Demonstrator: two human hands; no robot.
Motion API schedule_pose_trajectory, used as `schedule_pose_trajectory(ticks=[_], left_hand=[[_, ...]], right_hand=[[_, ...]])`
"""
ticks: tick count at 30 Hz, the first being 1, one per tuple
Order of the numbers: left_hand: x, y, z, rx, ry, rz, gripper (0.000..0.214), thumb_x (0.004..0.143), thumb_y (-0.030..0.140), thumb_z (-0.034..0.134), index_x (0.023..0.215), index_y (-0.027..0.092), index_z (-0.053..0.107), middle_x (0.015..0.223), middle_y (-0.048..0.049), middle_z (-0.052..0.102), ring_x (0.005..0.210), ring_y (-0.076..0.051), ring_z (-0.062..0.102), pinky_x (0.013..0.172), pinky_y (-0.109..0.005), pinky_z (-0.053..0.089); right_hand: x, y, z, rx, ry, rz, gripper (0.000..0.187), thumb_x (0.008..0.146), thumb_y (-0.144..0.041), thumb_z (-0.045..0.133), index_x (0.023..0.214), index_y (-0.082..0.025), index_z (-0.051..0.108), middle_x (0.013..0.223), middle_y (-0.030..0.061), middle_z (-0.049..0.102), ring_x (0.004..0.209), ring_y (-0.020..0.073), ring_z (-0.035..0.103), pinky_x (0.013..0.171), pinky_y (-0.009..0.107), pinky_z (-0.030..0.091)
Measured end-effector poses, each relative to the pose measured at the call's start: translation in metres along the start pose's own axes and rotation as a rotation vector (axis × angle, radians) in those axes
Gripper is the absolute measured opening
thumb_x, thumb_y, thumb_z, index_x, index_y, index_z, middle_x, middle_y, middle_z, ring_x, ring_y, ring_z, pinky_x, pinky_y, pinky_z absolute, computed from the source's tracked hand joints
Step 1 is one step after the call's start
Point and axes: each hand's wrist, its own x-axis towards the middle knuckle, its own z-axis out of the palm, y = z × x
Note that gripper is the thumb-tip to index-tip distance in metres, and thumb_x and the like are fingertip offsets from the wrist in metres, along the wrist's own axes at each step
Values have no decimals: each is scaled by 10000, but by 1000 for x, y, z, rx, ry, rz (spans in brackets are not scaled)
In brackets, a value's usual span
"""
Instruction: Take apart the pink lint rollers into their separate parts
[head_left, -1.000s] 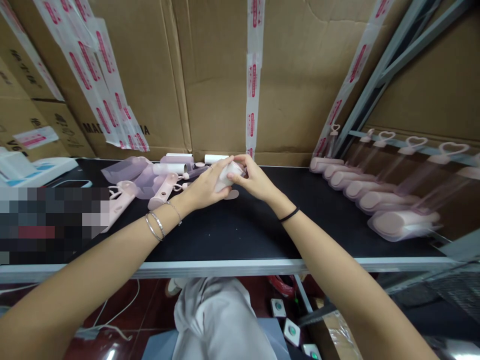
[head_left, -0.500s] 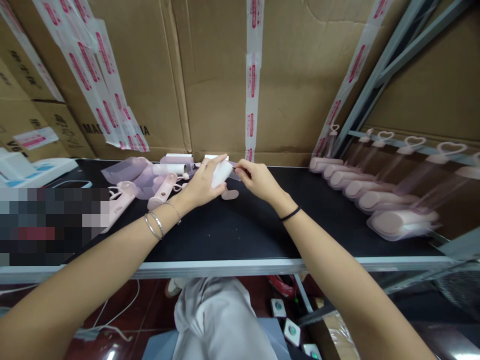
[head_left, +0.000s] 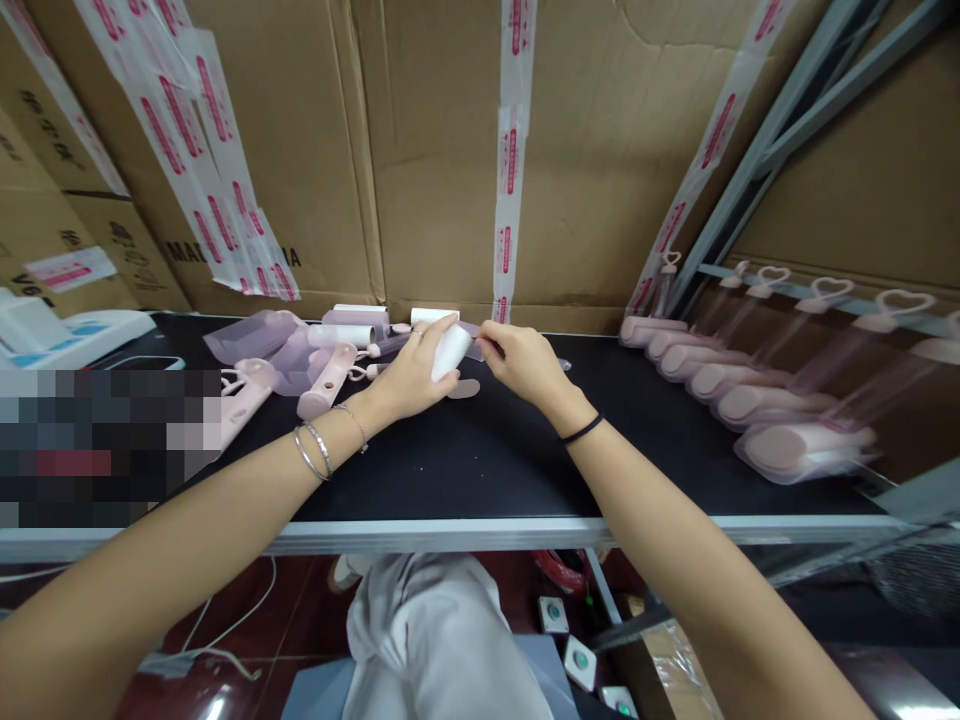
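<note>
Roll [head_left: 451,352], white, single, sat tilted above the desk [head_left: 465,470], the left hand's [head_left: 409,376] fingers curled round it; the right hand's [head_left: 525,362] fingers pinched something too small to tell at its end. Three more white rolls [head_left: 435,316] lay nearby, six pink rollers [head_left: 774,446] at right. One second earlier, both hands cupped it.

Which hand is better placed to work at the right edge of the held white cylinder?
Probably the right hand: its fingertips are already by that edge. The left hand is wrapped around the white cylinder, so it seems better suited to steadying.
</note>
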Motion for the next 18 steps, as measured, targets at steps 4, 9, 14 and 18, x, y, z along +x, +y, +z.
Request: schedule_pose_trajectory(ticks=[4, 9, 14, 18], left_hand=[[0, 3, -1, -12, -26, -39, 724, 808, 225, 587, 1455, 59, 305, 1408, -218, 435, 1307, -318, 448, 1120, -498, 348], [2, 3, -2, -72, -32, -64, 735, 782, 229, 602, 1445, 64, 331, 1424, -215, 437, 1326, -320, 432, 1135, -499, 323], [10, 0, 4, -481, 98, -311, 518, 736, 281, 650, 1217, 132, 527, 1194, -138, 618, 1151, -304, 586, 1016, -490, 455], [18, -2, 6, -1002, 252, -611, 253, 819, 255, 564, 1042, 155, 497, 932, -79, 651, 812, -227, 689, 714, -391, 577]], right_hand=[[0, -2, 2, -33, -4, 27, 173, 935, -242, 446, 835, -189, 576, 774, 31, 660, 648, 146, 539, 576, 259, 236], [0, -2, 2, -46, 19, 78, 192, 950, -259, 428, 869, -194, 590, 806, 44, 679, 670, 162, 572, 573, 264, 246], [1, 7, 1, -39, 34, 174, 221, 954, -240, 406, 963, -181, 618, 865, 78, 703, 738, 197, 613, 607, 271, 307], [1, 8, 6, 74, -75, 33, 257, 940, -191, 415, 1062, -185, 641, 981, 78, 720, 808, 185, 631, 679, 266, 371]])
